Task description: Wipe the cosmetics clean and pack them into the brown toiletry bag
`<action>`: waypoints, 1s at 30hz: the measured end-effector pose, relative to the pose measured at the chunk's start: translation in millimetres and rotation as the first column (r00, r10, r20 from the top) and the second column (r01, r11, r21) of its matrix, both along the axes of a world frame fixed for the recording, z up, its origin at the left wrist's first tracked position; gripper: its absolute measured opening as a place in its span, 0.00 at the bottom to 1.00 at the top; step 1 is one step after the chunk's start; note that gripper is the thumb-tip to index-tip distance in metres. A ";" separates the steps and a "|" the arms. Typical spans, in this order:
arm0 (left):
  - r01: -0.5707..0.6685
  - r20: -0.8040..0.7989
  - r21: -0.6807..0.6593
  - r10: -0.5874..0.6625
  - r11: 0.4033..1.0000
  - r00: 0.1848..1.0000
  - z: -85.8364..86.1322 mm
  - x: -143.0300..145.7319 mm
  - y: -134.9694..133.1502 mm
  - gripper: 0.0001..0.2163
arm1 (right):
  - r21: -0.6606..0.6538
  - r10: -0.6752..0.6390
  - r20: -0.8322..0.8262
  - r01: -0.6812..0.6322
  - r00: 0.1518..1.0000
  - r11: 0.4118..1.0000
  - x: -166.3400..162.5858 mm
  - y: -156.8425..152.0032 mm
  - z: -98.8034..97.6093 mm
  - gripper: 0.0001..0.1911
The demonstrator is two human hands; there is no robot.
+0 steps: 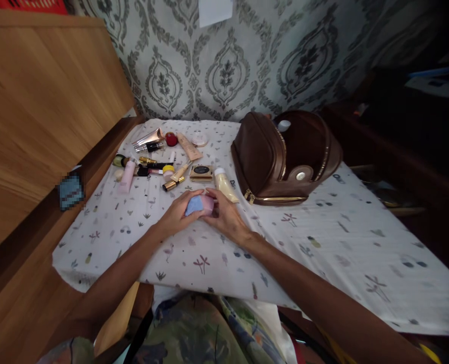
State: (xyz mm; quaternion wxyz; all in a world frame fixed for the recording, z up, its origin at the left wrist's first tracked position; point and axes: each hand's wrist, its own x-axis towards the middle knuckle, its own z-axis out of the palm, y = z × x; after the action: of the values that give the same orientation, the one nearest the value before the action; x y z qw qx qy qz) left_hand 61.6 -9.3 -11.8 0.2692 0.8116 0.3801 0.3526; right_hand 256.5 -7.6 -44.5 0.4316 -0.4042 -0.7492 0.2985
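Note:
Above the front part of the cloth, my left hand (176,215) and my right hand (227,216) hold a small pink-and-blue block-shaped item (201,205) between them. Its blue side lies in my left fingers and its pink side in my right. Whether it is one piece or two, I cannot tell. Just beyond my right hand lies a cream tube (224,183) with a white cap. A small beige box with a dark oval (200,172) and a gold-and-black lipstick tube (173,183) rest beyond my fingers. Farther left are a pink tube (127,177) and a yellow-lidded jar (168,172).
An open brown zippered bag (262,151) stands at the back right. Several cosmetics, including a red round case (171,139) and a peach tube (189,146), lie at the back left. A wooden panel (50,101) borders the left side, and a patterned wall (228,65) the back.

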 end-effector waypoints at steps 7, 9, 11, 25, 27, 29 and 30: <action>-0.201 -0.031 -0.114 0.199 0.973 0.980 6.9 6.0 -2.8 0.15 | 0.079 -0.008 0.088 0.001 0.996 0.997 -0.9 -4.0 4.2 0.37; -0.246 -0.051 -0.108 0.242 0.963 0.969 7.7 6.2 -1.9 0.18 | 0.079 -0.003 0.078 -0.003 0.997 0.997 -1.2 -4.1 3.8 0.38; -0.253 -0.061 -0.109 0.247 0.961 0.967 7.6 5.6 -1.2 0.19 | 0.074 -0.002 0.071 -0.003 0.998 0.997 -1.1 -3.9 3.5 0.37; 0.020 0.101 -0.281 0.009 0.959 0.995 5.3 -3.4 2.5 0.28 | 0.046 -0.022 0.049 0.019 0.999 0.999 -0.4 -3.9 4.4 0.34; -0.036 0.078 -0.319 0.064 0.947 0.995 5.4 -3.0 2.2 0.24 | 0.046 -0.021 0.054 0.019 0.998 0.999 -0.6 -4.1 4.2 0.35; -0.089 0.056 -0.310 0.112 0.946 0.992 5.1 -2.9 2.1 0.21 | 0.040 -0.018 0.062 0.016 0.998 0.999 -0.3 -4.2 4.5 0.36; -0.105 0.053 -0.299 0.126 0.948 0.991 4.7 -2.9 2.2 0.19 | 0.037 -0.016 0.065 0.013 0.998 0.999 0.0 -4.2 4.8 0.36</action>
State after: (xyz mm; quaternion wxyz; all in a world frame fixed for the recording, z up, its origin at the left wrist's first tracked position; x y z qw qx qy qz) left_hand 58.6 -7.1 -7.1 0.3798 0.7254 0.4656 0.3357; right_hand 256.5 -11.8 -39.7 0.4164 -0.4111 -0.7654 0.2680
